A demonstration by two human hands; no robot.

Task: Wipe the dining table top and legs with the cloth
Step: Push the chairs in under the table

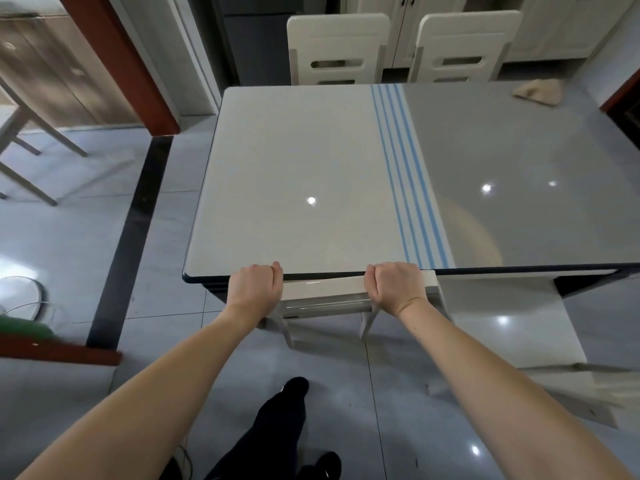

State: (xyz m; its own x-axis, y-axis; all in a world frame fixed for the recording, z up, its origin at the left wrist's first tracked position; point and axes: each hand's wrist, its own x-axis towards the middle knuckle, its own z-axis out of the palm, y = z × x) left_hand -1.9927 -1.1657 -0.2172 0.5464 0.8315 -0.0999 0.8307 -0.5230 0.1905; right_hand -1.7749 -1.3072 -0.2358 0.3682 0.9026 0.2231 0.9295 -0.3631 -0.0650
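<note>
The dining table (311, 150) has a glossy top, white on the left, grey on the right, with blue stripes between. A beige cloth (538, 91) lies crumpled at the far right corner of the top, away from both hands. A white chair (325, 289) is tucked under the near edge of the table. My left hand (254, 285) and my right hand (394, 287) are both closed around the top of that chair's backrest, right at the table's near edge. The table legs are mostly hidden under the top.
Two white chairs (337, 50) (460, 46) stand at the far side of the table. A second white chair (540, 323) is at the near right. A wooden door frame (121, 64) and a stool (24, 140) stand left. My dark-trousered leg (277, 424) is on the tiled floor.
</note>
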